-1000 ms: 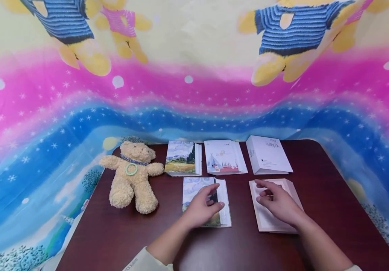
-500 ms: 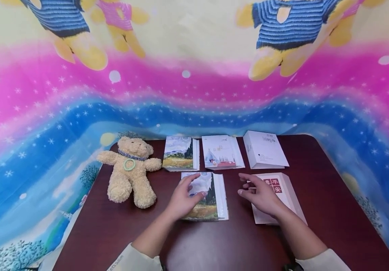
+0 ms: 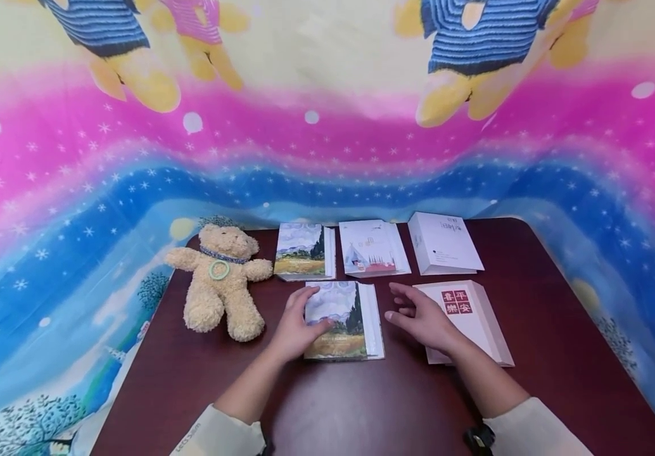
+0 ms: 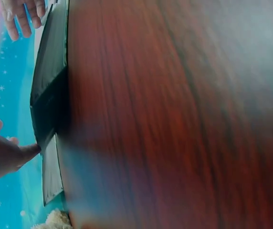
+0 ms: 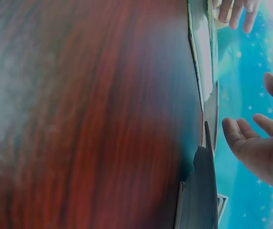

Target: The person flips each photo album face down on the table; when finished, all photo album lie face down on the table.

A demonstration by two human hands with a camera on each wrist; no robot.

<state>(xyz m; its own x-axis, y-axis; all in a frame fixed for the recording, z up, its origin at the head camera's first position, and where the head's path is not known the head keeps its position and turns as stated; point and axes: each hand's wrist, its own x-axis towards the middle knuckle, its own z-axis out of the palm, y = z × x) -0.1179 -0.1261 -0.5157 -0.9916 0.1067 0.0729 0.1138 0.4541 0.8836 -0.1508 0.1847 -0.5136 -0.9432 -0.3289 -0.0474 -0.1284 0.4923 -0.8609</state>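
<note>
At the bottom of the head view, two pale sleeves are reaching up across the dark wooden desk [image 3: 362, 411]. In the lower middle of the frame the left hand [image 3: 295, 326] is resting on the left edge of the landscape-cover notebook [image 3: 343, 320], fingers lightly bent over its cover and thumb along its near side; whether it is actually gripping is hard to tell. Just right of it the right hand [image 3: 424, 320] is hovering with fingers spread and relaxed, palm turned toward the notebook and holding nothing, above the gap between that notebook and the white box with red characters [image 3: 470, 320]. The wrist views are showing little beyond blurred wood and book edges.

Farther up, a row is lying along the desk's far edge: a second landscape notebook [image 3: 303, 251], a white illustrated notebook [image 3: 373, 248] and a plain white box [image 3: 444, 244]. A teddy bear [image 3: 219, 285] is sprawling at centre left.

Judging by the layout, three items are looking neatly lined up, while the two nearer ones are sitting apart in front.
</note>
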